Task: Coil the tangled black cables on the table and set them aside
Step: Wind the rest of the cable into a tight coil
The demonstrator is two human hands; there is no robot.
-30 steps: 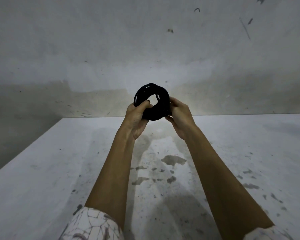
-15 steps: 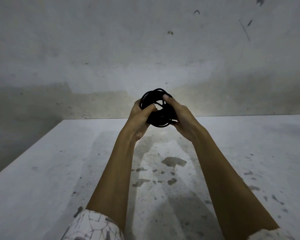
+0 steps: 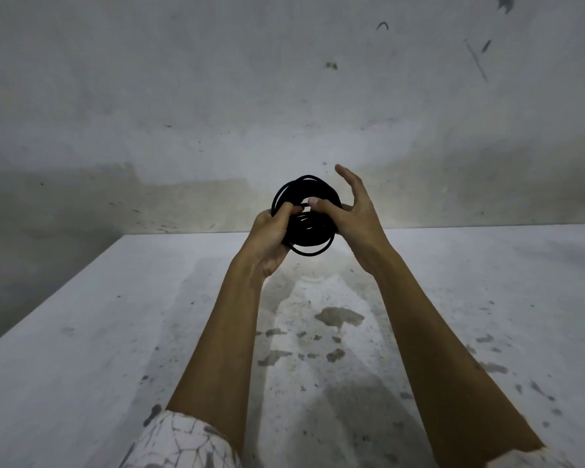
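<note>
From the head camera I read the scene left to right. At the lower left edge I see a white sleeve [image 3: 179, 444] with a dark crackle pattern, from which the left forearm runs up toward the middle of the view.

The left hand [image 3: 271, 238] is raised above the table [image 3: 81, 349], with its fingers curled round the left side of the black cable coil [image 3: 306, 214]. It grips the bundle firmly; the thumb lies across the near face of the loops.

The coil is held in the air between both hands, in front of the wall [image 3: 284, 96] and above the far part of the table, touching neither. It stands roughly upright, with its open middle facing me. Several loops lie loosely together; one loop hangs lower than the rest at the bottom.

The right hand [image 3: 348, 214] is on the right side of the coil. Its thumb presses onto the near face of the loops, close to the left thumb. The other fingers [image 3: 350, 179] are straight and spread, lifted off the cable and pointing up. I judge this hand as wide, touching the coil by the thumb and the inner palm only.

The table is pale grey, with dark stains [image 3: 338, 315] between the two forearms. The wall is scuffed and marked.
</note>
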